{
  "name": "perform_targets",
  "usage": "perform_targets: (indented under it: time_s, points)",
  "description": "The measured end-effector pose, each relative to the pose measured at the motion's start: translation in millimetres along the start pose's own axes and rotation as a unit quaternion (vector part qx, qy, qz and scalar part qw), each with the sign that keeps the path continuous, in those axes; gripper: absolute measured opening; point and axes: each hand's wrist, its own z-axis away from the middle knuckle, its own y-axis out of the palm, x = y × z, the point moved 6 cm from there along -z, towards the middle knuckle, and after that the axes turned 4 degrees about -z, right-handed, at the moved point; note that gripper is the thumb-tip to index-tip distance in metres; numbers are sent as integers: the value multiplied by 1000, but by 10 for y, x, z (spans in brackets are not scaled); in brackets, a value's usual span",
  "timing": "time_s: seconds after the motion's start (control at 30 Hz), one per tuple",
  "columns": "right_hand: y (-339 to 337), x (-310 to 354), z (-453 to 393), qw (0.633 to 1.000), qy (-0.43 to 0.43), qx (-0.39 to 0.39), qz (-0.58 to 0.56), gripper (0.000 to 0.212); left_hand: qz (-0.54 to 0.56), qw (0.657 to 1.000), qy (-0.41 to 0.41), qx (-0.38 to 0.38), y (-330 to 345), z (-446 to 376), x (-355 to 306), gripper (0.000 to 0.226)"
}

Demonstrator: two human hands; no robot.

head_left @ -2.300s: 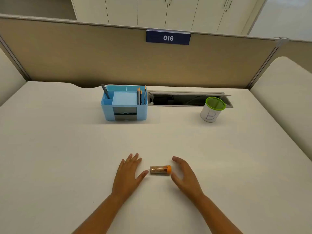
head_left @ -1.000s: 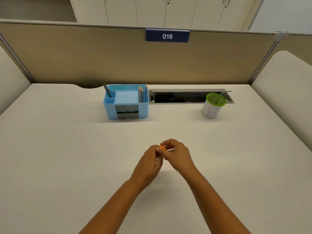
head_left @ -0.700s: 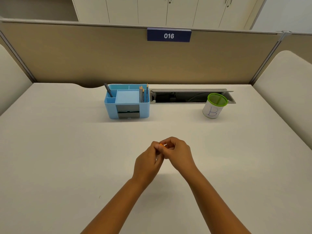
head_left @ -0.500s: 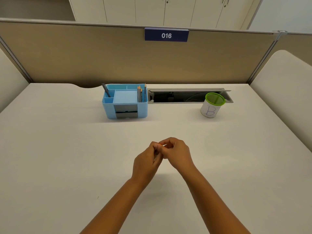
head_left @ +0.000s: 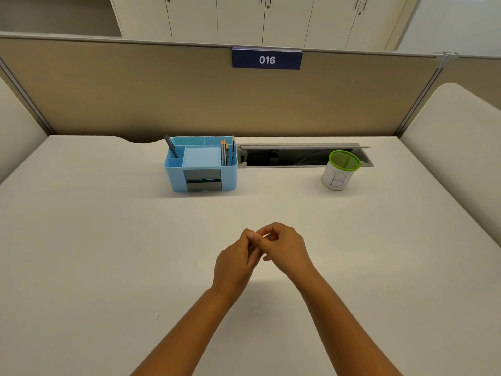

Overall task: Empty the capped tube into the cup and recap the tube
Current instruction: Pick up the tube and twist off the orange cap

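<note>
My left hand [head_left: 235, 263] and my right hand [head_left: 284, 246] meet above the middle of the white desk, fingers curled together around the small tube. The tube and its orange cap are almost wholly hidden inside the two hands, so I cannot tell whether the cap is on. The cup [head_left: 339, 170], white with a green rim and a blue letter B, stands upright at the back right, well beyond the hands.
A blue desk organiser [head_left: 202, 169] with pens and pencils sits at the back centre. Behind the cup an open cable tray [head_left: 287, 157] is sunk into the desk. A beige partition [head_left: 135, 90] closes off the back.
Both hands picked the tube up off the desk and brought it together between them. Over the last second the orange cap has slipped out of sight under the fingers.
</note>
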Motion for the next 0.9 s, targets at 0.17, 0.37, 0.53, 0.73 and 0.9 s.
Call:
perform_targets:
  time_s: [0.17, 0.37, 0.53, 0.73, 0.9]
  points:
    - [45, -19, 14, 992, 31, 49, 108, 34, -1, 999, -26, 20, 64, 49, 47, 18]
    - [97, 3, 85, 982, -9, 76, 170, 32, -10, 999, -38, 10, 86, 130, 26, 14]
    - [103, 60, 137, 983, -24, 88, 159, 31, -19, 999, -34, 8, 41, 124, 14, 16]
    - [127, 66, 184, 984, -32, 91, 147, 32, -22, 999, -36, 6, -14, 141, 27, 18]
    - [186, 39, 213, 987, -33, 92, 128, 32, -18, 999, -34, 3, -53, 162, 48, 15]
